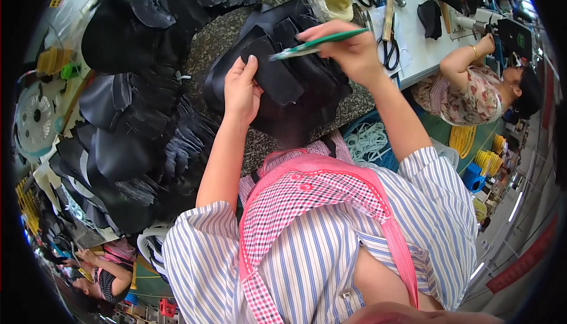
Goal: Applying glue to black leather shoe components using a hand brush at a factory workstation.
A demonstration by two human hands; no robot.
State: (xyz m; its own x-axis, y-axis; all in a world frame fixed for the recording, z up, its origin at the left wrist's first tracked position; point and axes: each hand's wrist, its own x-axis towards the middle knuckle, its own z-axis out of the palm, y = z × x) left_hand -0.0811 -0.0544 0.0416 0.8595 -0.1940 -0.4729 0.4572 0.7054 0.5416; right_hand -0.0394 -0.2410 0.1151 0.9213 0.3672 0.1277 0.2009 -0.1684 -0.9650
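Observation:
My left hand (pixel 241 92) pinches the edge of a black leather-like piece (pixel 274 79) between thumb and fingers. The piece lies over a stack of similar black pieces (pixel 319 79) on a speckled stone slab. In my right hand (pixel 357 52) is a brush with a green handle (pixel 339 37), slanting down to the left. Its pale tip reaches over the upper part of the held piece; motion blur hides whether it touches. Just beyond the right hand stands a plastic-lined container (pixel 338 4) with a yellowish rim, its contents unclear.
Large piles of black pieces (pixel 124 100) cover the left side. A hammer (pixel 388 14) and black-handled scissors (pixel 390 52) lie on the white table at right. A blue basket of pale strips (pixel 367 144) stands near my right elbow. Co-workers (pixel 478 82) sit right and lower left.

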